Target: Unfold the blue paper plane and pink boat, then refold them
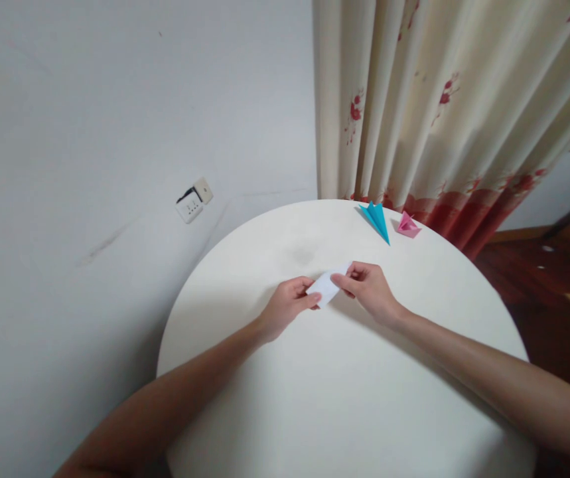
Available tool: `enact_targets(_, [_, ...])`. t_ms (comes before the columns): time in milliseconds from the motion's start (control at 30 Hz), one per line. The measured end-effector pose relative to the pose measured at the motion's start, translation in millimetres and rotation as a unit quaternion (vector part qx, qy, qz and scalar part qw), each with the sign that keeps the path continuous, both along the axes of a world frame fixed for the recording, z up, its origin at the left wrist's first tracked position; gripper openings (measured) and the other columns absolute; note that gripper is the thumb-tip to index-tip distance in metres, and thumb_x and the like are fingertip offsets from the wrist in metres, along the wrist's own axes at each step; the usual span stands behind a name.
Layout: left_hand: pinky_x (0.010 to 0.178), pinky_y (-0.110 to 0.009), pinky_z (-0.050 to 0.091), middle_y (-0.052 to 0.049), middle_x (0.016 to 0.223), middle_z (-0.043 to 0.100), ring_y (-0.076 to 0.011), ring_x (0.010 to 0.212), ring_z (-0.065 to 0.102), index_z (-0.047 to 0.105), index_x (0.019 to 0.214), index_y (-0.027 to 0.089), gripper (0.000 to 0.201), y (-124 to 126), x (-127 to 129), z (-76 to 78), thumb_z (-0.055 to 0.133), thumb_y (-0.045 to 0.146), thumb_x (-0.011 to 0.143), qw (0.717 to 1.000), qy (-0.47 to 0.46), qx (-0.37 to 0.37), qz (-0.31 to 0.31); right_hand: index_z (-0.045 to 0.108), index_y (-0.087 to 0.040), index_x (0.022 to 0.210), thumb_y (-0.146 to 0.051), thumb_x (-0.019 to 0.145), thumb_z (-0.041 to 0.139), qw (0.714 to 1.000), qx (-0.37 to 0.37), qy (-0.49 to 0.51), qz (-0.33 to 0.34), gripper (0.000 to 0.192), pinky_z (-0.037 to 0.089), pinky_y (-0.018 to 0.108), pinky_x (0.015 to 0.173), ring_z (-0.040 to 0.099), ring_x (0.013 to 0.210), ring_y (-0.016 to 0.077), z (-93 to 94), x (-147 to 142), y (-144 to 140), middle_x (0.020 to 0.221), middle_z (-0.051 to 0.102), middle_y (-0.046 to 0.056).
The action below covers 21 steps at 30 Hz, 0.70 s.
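Observation:
Both my hands meet over the middle of a round white table (344, 398). Between them is a small folded piece of white paper (325, 285). My left hand (288, 307) pinches its left end between thumb and fingers. My right hand (368, 287) grips its right end with the fingers curled over the top edge. The paper is held just above the tabletop, tilted up to the right.
A folded blue paper shape (377, 219) and a smaller pink one (407, 226) lie at the table's far edge. Behind them hangs a cream curtain (444, 99) with red flowers. A wall socket (194, 200) sits on the white wall at left. Dark wooden floor lies at right.

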State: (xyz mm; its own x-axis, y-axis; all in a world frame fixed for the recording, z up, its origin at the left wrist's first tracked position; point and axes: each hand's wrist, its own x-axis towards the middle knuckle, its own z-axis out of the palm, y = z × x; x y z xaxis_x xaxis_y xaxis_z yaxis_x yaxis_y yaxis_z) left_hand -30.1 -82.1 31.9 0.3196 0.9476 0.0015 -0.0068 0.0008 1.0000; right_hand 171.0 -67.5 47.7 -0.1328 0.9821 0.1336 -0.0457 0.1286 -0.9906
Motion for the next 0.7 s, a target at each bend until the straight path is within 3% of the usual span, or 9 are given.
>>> enact_targets(100, [0.067, -0.026, 0.047, -0.004, 0.075, 0.07, -0.0149, 0.071, 0.061, 0.074, 0.082, 0.012, 0.031, -2, 0, -1.3, 0.075, 0.043, 0.08, 0.998, 0.06, 0.005, -0.032, 0.057, -0.018, 0.061, -0.054, 0.067, 0.08, 1.0, 0.0, 0.016, 0.024, 0.043, 0.029, 0.025, 0.049, 0.039, 0.049, 0.0093, -4.5, -4, -1, 0.052, 0.049, -0.004])
enact_targets(267, [0.071, -0.029, 0.049, -0.006, 0.075, 0.072, -0.0178, 0.073, 0.063, 0.076, 0.079, 0.01, 0.034, -3, 6, -10.4, 0.074, 0.044, 0.08, 0.997, 0.036, 0.001, 0.064, 0.059, -0.017, 0.065, -0.049, 0.076, 0.073, 0.996, 0.03, -0.063, 0.064, 0.036, 0.032, 0.025, 0.053, 0.043, 0.056, 0.0105, -19.1, -12, -5, 0.06, 0.053, -0.003])
enact_targets(367, [0.075, -0.029, 0.05, -0.007, 0.079, 0.074, -0.0183, 0.077, 0.064, 0.078, 0.083, 0.01, 0.034, -3, 9, -12.4, 0.074, 0.044, 0.08, 0.998, 0.013, -0.012, 0.053, 0.058, -0.017, 0.062, -0.047, 0.08, 0.068, 0.993, 0.036, -0.102, 0.054, 0.037, 0.031, 0.024, 0.052, 0.042, 0.055, 0.0105, -25.0, -13, -5, 0.058, 0.053, -0.002])
enact_targets(533, [0.075, -0.028, 0.05, -0.005, 0.078, 0.072, -0.0169, 0.077, 0.063, 0.076, 0.081, 0.012, 0.039, -2, 8, -6.3, 0.069, 0.049, 0.084, 1.0, 0.009, -0.014, 0.017, 0.056, -0.018, 0.061, -0.045, 0.083, 0.061, 0.99, 0.036, -0.118, 0.071, 0.035, 0.031, 0.024, 0.052, 0.042, 0.054, 0.0107, -24.1, -9, -2, 0.058, 0.054, -0.002])
enact_targets(700, [0.063, -0.024, 0.042, 0.0, 0.065, 0.063, -0.0126, 0.063, 0.055, 0.069, 0.067, 0.013, 0.037, -3, 6, -1.9, 0.075, 0.048, 0.078, 0.998, 0.024, 0.017, 0.054, 0.052, -0.018, 0.061, -0.044, 0.084, 0.059, 0.986, 0.049, -0.126, 0.1, 0.035, 0.031, 0.024, 0.053, 0.039, 0.054, 0.0101, -20.4, -9, -3, 0.057, 0.047, -0.004])
